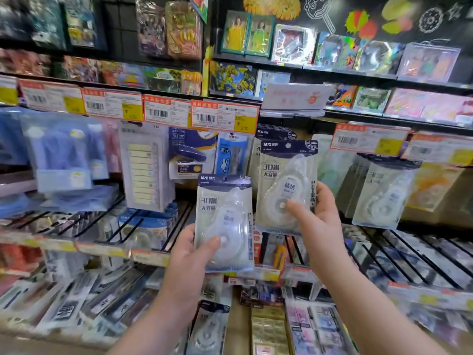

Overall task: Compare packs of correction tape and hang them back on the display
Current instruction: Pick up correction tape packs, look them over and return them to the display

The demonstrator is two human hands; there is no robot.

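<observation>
My left hand [190, 254] grips a white correction tape pack [224, 213] with a dark blue header, thumb on the clear blister. A second, matching pack [286, 180] sits higher and to the right, held by my right hand [320, 221], whose thumb presses its blister. The top of the right pack overlaps the row of like packs [275, 134] hanging on the display behind it. More of these packs [381, 196] hang further right.
Price tags [225, 119] line the shelf edges. A stapler pack [190, 152] and sticky-note packs [144, 167] hang to the left. Black wire racks [409, 257] with stationery run below, and toy boxes [294, 44] fill the upper shelves.
</observation>
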